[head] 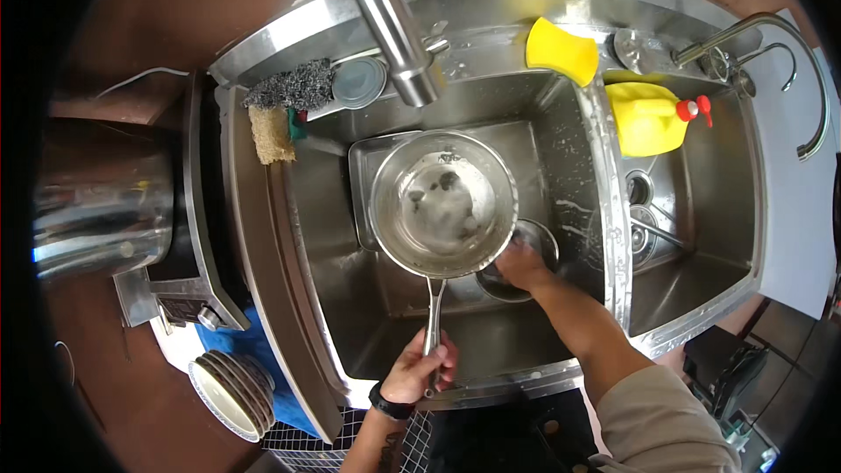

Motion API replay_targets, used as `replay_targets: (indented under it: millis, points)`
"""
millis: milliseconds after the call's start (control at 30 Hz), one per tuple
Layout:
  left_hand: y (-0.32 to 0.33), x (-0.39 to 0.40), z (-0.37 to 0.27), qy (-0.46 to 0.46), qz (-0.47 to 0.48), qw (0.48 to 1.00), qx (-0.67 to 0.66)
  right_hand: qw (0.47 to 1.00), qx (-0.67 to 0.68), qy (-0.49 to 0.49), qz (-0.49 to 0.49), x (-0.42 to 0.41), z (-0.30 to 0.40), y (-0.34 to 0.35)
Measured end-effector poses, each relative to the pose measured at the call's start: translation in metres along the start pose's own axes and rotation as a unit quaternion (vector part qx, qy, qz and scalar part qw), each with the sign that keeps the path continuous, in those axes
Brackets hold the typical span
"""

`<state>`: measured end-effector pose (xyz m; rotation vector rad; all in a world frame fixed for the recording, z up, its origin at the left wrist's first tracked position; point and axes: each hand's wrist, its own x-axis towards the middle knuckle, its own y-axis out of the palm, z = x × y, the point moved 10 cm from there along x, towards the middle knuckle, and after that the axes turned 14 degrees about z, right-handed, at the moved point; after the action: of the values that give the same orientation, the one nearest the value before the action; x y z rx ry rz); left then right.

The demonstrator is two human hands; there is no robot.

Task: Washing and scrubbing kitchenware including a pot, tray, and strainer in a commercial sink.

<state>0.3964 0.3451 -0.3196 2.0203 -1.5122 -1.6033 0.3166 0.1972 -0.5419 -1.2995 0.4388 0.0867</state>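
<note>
My left hand (420, 368) grips the long handle of a stainless steel saucepan (447, 203), held over the large sink basin (571, 171). The pan's inside faces up, with dark spots and whitish wet patches on its bottom. My right hand (522, 264) reaches in at the pan's lower right edge. Its fingers are partly hidden behind the rim, so what they hold or touch cannot be made out. Around and below that hand shows a round, shiny dish or lid (542, 240) in the basin. A rectangular metal tray (363, 194) sits partly under the pan.
A steel faucet (394, 26) overhangs the basin. Along the ledge are a dark scouring pad (292, 85), a loofah piece (269, 135), a round tin (359, 82) and a yellow sponge (562, 51). A yellow jug (647, 118) stands in the right basin. Stacked bowls (227, 397) sit lower left.
</note>
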Motion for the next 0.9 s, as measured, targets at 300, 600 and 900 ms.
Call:
replay_targets:
  millis: [300,600,900]
  points:
    - [-0.029,-0.006,-0.003,0.042,-0.044,0.980,0.191,0.996,0.024,-0.030,0.077,0.014,0.002,-0.007]
    - [-0.024,0.006,-0.019,0.087,-0.079,0.966,0.228,0.870,0.444,0.205,0.066,0.010,-0.059,-0.056]
    - [-0.014,0.009,-0.035,0.091,-0.154,0.852,0.493,0.920,0.385,0.001,-0.067,0.007,0.005,-0.256]
